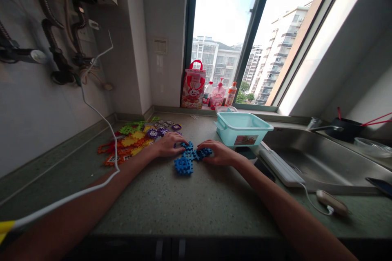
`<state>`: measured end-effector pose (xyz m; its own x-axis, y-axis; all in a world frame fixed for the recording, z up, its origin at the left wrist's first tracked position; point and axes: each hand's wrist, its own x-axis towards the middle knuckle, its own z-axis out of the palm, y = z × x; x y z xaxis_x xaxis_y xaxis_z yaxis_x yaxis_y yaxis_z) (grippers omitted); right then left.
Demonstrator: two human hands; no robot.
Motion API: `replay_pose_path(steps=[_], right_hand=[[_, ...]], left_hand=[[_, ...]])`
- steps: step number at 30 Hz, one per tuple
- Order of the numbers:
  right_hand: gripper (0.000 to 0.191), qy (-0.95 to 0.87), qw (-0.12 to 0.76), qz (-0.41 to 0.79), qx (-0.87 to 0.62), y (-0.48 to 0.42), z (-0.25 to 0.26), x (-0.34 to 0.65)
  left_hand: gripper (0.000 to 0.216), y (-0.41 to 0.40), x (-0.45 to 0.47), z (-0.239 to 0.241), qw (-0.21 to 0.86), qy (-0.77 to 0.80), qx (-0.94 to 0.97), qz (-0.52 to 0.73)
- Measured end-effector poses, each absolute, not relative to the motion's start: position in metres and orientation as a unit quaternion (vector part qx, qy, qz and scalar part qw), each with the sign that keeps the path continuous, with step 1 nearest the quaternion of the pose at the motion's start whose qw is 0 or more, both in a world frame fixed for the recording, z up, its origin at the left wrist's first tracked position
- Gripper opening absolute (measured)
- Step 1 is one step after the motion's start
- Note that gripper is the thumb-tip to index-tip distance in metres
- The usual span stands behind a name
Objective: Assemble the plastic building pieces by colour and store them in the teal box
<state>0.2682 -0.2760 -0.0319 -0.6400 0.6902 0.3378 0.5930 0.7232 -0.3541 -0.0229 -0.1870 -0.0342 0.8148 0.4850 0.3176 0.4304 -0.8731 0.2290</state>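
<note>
Several blue interlocking building pieces point(183, 166) with toothed edges lie joined on the countertop in the middle of the head view. My left hand point(171, 144) reaches in from the left, its fingers and thumb closed on the far blue piece point(188, 146). On the other side, my right hand point(219, 153) pinches the dark blue piece point(203, 153) at the right end of the group. The fingertips of both hands are partly hidden. Behind my left hand lies a loose pile of similar pieces in purple, yellow point(133, 139), green, orange and red.
A light teal plastic bin point(241, 128) stands at the back right, beside the steel sink point(324, 163). A white power strip point(281, 167) lies along the sink's edge. One white cable point(101, 185) crosses over my left forearm. Bottles point(218, 96) and a red bag point(193, 88) stand by the window.
</note>
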Motion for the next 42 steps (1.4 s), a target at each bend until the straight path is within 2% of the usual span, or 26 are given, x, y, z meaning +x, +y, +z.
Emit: replay_pose_path(steps=[8,15,23,28,34,38,42], right_hand=[[0.035,-0.893,0.223,0.091,-0.38,-0.276,-0.029,0.269],[0.03,-0.847,0.273,0.043,-0.453,-0.269,-0.027,0.286],[0.036,-0.863,0.223,0.082,-0.446,-0.264,-0.035,0.293],[0.037,-0.851,0.226,0.114,-0.459,-0.264,-0.036,0.295],[0.036,-0.835,0.231,0.097,-0.49,-0.265,-0.034,0.294],[0.034,-0.859,0.267,0.003,-0.436,-0.275,-0.03,0.275],[0.029,-0.902,0.256,0.0,-0.346,-0.283,-0.032,0.247]], left_hand=[[0.033,-0.182,-0.022,-0.037,0.032,0.276,0.943,0.182],[0.037,-0.183,-0.023,-0.036,0.019,0.293,0.933,0.208],[0.033,-0.181,-0.024,-0.04,0.08,0.219,0.955,0.182],[0.031,-0.185,-0.02,-0.036,0.038,0.258,0.949,0.179],[0.048,-0.188,-0.021,-0.03,0.023,0.348,0.919,0.184],[0.041,-0.188,-0.024,-0.033,0.0,0.35,0.918,0.184],[0.04,-0.188,-0.025,-0.034,-0.013,0.348,0.92,0.182]])
